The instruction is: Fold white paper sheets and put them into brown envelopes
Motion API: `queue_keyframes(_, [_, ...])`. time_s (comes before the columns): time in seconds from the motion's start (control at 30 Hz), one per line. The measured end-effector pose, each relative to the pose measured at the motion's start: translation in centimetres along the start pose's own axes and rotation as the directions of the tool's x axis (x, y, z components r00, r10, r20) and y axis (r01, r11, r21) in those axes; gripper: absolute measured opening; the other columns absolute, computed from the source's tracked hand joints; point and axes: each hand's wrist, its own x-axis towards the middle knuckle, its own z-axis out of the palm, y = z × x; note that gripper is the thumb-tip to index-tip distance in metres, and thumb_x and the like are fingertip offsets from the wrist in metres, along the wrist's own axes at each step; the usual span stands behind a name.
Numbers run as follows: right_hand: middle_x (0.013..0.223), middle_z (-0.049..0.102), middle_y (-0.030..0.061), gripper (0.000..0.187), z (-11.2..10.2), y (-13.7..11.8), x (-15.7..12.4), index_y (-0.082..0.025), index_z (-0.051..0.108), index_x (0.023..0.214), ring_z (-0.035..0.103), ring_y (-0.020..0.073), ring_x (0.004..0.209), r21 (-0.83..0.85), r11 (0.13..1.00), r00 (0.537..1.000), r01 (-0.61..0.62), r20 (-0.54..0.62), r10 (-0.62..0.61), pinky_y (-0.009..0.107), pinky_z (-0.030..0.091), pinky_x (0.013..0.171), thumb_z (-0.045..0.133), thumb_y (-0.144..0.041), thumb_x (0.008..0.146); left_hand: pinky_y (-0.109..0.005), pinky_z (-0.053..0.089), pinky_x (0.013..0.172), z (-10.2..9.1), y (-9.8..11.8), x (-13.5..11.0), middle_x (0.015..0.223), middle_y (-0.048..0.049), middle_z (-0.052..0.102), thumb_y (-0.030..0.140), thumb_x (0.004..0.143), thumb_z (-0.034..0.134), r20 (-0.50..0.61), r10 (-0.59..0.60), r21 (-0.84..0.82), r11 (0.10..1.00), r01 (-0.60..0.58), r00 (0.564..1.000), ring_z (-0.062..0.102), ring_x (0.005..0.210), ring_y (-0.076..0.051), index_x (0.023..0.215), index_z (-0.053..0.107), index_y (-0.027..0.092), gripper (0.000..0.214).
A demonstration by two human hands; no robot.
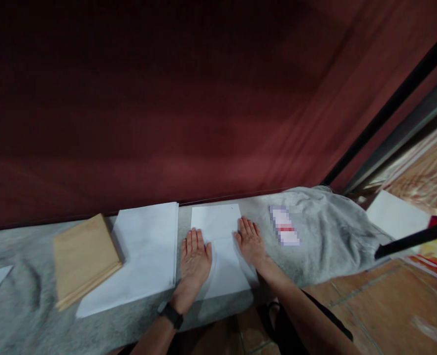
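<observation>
A white sheet of paper (pixel 221 268) lies on the grey cloth, with a crease or edge running across it about halfway up. Flat on its left side rests my left hand (pixel 196 256), fingers stretched forward; a dark watch is on that wrist. My right hand (pixel 251 241) lies palm down at the sheet's right edge, its fingers spread. Neither hand grips anything. Left of my left hand is a stack of larger white paper (pixel 144 256). A pile of brown envelopes or brown paper (pixel 85 256) partly covers that stack.
The grey cloth (pixel 332 231) covers a long narrow surface against a dark red panel (pixel 203 123). Right of my hands lies a blurred-out slip (pixel 285 227) with a red band. Black bars (pixel 395 103) stand at the right, near a white board (pixel 397 214) above the tiled floor (pixel 381 305).
</observation>
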Motion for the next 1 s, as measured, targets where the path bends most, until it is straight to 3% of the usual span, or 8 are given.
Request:
queue_keyframes(0.1, [0.157, 0.037, 0.0154, 0.053, -0.3, -1.3, -0.9, -0.007, 0.038, 0.151, 0.036, 0.0273, 0.146, 0.067, 0.996, 0.998, 0.064, -0.017, -0.063, 0.048, 0.029, 0.119, 0.027, -0.031, 0.105, -0.05, 0.021, 0.123, -0.1, 0.8, -0.8, 0.159, -0.016, 0.035, 0.029, 0.099, 0.034, -0.024, 0.117, -0.026, 0.993, -0.118, 0.993, 0.026, 0.15, -0.029, 0.151, 0.039, 0.007, 0.057])
queue_keyframes(0.2, [0.158, 0.039, 0.0102, 0.052, -0.2, -3.0, -2.4, -0.014, 0.041, 0.151, 0.036, 0.0229, 0.146, 0.16, 0.958, 0.97, 0.238, 0.003, -0.241, 0.043, 0.031, 0.119, 0.027, -0.036, 0.106, -0.049, 0.023, 0.123, 0.1, 1.8, -2.0, 0.159, -0.0087, 0.037, 0.022, 0.097, 0.033, -0.018, 0.262, -0.064, 0.963, -0.262, 0.965, 0.027, 0.15, -0.025, 0.153, 0.037, 0.016, 0.056])
queue_keyframes(0.27, [0.157, 0.04, 0.0084, 0.052, -0.1, -3.5, -3.3, -0.016, 0.04, 0.152, 0.037, 0.0211, 0.145, 0.178, 0.936, 0.95, 0.305, 0.013, -0.312, 0.042, 0.03, 0.12, 0.028, -0.039, 0.106, -0.05, 0.024, 0.122, 0.2, 2.1, -2.7, 0.158, -0.0091, 0.04, 0.02, 0.096, 0.033, -0.005, 0.29, -0.07, 0.955, -0.289, 0.957, 0.029, 0.149, -0.025, 0.152, 0.038, 0.017, 0.056])
queue_keyframes(0.4, [0.158, 0.038, 0.0093, 0.055, 0.0, -2.5, -4.1, -0.017, 0.038, 0.153, 0.038, 0.0226, 0.145, 0.122, 0.955, 0.963, 0.27, -0.011, -0.271, 0.043, 0.027, 0.121, 0.033, -0.045, 0.105, -0.052, 0.024, 0.122, 0.2, 1.7, -3.2, 0.159, -0.0134, 0.037, 0.028, 0.099, 0.033, 0.004, 0.248, -0.064, 0.967, -0.248, 0.969, 0.029, 0.149, -0.026, 0.152, 0.039, 0.014, 0.055])
queue_keyframes(0.57, [0.157, 0.038, 0.0117, 0.057, 0.2, -0.5, -4.0, -0.014, 0.037, 0.153, 0.039, 0.0253, 0.144, 0.043, 0.981, 0.982, 0.188, -0.036, -0.187, 0.044, 0.028, 0.12, 0.036, -0.043, 0.104, -0.051, 0.026, 0.121, 0.3, 0.4, -3.3, 0.157, -0.0212, 0.036, 0.042, 0.099, 0.035, 0.015, 0.114, -0.036, 0.993, -0.113, 0.993, 0.031, 0.148, -0.032, 0.149, 0.041, 0.003, 0.063])
queue_keyframes(0.7, [0.157, 0.038, 0.013, 0.058, 0.4, 0.4, -4.2, -0.011, 0.036, 0.153, 0.039, 0.0268, 0.144, 0.005, 0.986, 0.986, 0.166, -0.029, -0.165, 0.046, 0.029, 0.12, 0.032, -0.043, 0.105, -0.049, 0.03, 0.119, 0.4, -0.4, -3.9, 0.154, -0.0233, 0.042, 0.047, 0.098, 0.036, -0.039, 0.06, -0.035, 0.997, -0.062, 0.997, 0.032, 0.147, -0.032, 0.147, 0.042, 0.0, 0.068])
queue_keyframes(0.87, [0.155, 0.042, 0.0147, 0.054, 0.0, 0.0, -3.8, -0.011, 0.04, 0.151, 0.037, 0.0273, 0.145, 0.062, 0.989, 0.991, 0.137, -0.008, -0.137, 0.05, 0.032, 0.118, 0.028, -0.038, 0.106, -0.055, 0.027, 0.12, -0.3, 0.4, -5.2, 0.158, -0.0169, 0.037, 0.042, 0.099, 0.04, -0.126, 0.212, -0.067, 0.973, -0.221, 0.969, 0.028, 0.149, -0.032, 0.15, 0.04, 0.01, 0.061])
queue_keyframes(1.0, [0.156, 0.041, 0.0094, 0.05, -0.4, -2.2, -2.0, -0.02, 0.04, 0.152, 0.037, 0.0227, 0.146, 0.222, 0.933, 0.952, 0.283, 0.054, -0.301, 0.048, 0.035, 0.118, 0.027, -0.036, 0.106, -0.055, 0.031, 0.118, -0.6, 2.1, -6.1, 0.154, -0.0149, 0.044, 0.042, 0.097, 0.046, -0.113, 0.368, -0.102, 0.92, -0.379, 0.923, 0.035, 0.146, -0.031, 0.147, 0.046, 0.015, 0.056])
